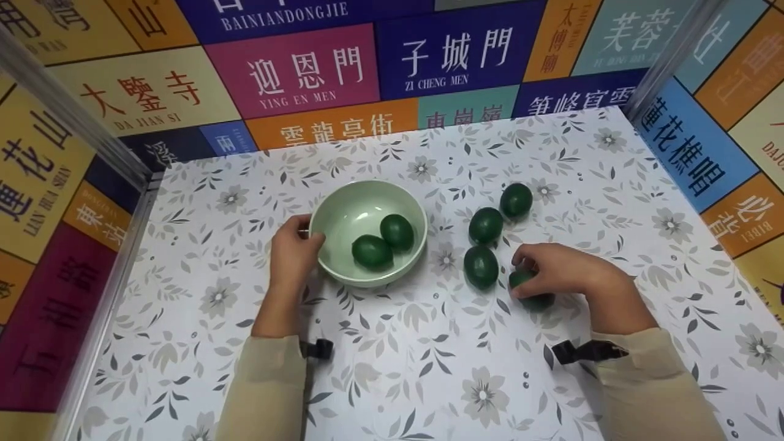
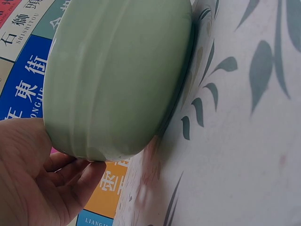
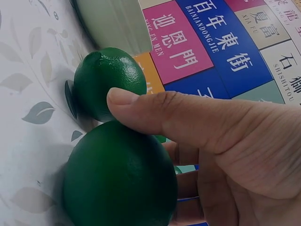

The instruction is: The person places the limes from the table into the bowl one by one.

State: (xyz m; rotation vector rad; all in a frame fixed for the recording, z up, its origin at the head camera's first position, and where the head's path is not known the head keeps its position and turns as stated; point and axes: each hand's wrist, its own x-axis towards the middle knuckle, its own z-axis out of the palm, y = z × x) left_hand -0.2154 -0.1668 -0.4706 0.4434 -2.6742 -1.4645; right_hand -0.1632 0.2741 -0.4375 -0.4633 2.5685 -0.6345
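Observation:
A pale green bowl (image 1: 367,278) stands on the table, with two dark green limes (image 1: 372,252) inside. My left hand (image 1: 294,248) grips its left side, the thumb over the rim and the fingers against the outer wall, as the left wrist view shows. To the bowl's right, my right hand (image 1: 560,269) holds a lime (image 3: 120,174) low at the tabletop. The thumb lies along the lime's near side, and the fingers reach behind it. Three more limes, among them a middle lime (image 1: 486,225), a far lime (image 1: 516,200) and a nearer lime (image 1: 481,267), lie between bowl and right hand.
A white cloth (image 1: 392,380) with grey leaves and flowers covers the table. Panels with coloured Chinese signs (image 1: 306,73) rise behind and at both sides. Dark wrist straps with small black mounts (image 1: 320,349) sit at both sleeve cuffs.

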